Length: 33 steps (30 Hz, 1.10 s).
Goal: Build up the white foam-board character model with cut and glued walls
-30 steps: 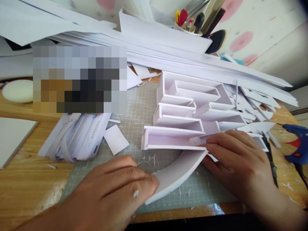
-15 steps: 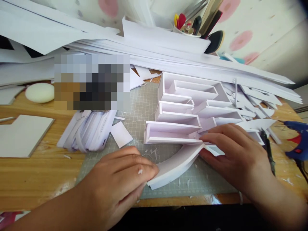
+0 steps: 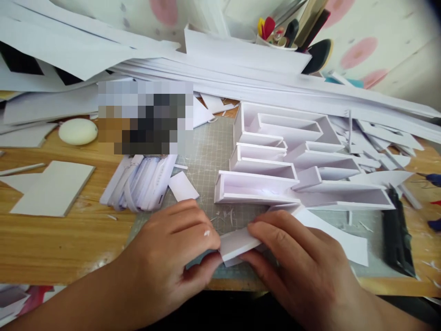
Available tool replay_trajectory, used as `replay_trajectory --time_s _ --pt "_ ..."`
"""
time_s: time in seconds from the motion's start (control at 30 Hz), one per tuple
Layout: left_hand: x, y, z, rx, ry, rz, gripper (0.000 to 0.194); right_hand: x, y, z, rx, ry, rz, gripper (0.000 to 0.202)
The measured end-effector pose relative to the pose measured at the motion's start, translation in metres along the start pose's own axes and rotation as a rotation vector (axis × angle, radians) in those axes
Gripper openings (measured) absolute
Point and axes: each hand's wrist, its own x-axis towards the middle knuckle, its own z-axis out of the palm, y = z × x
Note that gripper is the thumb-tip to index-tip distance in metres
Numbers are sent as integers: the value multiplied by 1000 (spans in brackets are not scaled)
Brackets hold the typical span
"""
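Note:
My left hand (image 3: 175, 250) pinches the near-left end of a curved white foam-board strip (image 3: 239, 243). Farther along the same strip, the fingers and thumb of my right hand (image 3: 303, 257) close round it, so its middle is hidden. Just behind the hands stands a white foam-board model (image 3: 260, 201) of upright walls forming several long compartments. Beneath everything lies a grey-green cutting mat (image 3: 206, 151) with a grid and small white shavings. A flat white piece with a curved edge (image 3: 347, 241) sticks out to the right, behind my right hand.
A black tool, perhaps a cutter (image 3: 398, 234), lies at the mat's right edge. A blue glue gun (image 3: 434, 179) is partly visible at far right. Left are a bundle of white strips (image 3: 144, 184), a pale oval object (image 3: 78, 131) and a white board (image 3: 55, 188). Scraps (image 3: 389, 133) pile up right.
My right hand has slid left and nearer along the strip, toward my left hand, uncovering the model's front right compartment. My left hand still holds the strip's end. The view has shifted slightly.

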Motion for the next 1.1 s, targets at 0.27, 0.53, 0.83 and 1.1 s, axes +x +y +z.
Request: replay_trajectory --time_s 0.27,0.53,0.83,1.1 --pt "-4 -4 1 33 -41 -12 16 0 4 3 1 -28 17 23" --pt "-10 -5 3 2 -63 -37 11 1 10 4 6 -29 -64 32" --pt "-4 -6 4 -47 -41 0 13 5 8 9 23 24 -87 32" --pt "-6 -4 -2 2 78 150 32 3 11 17 -26 89 -124 40"
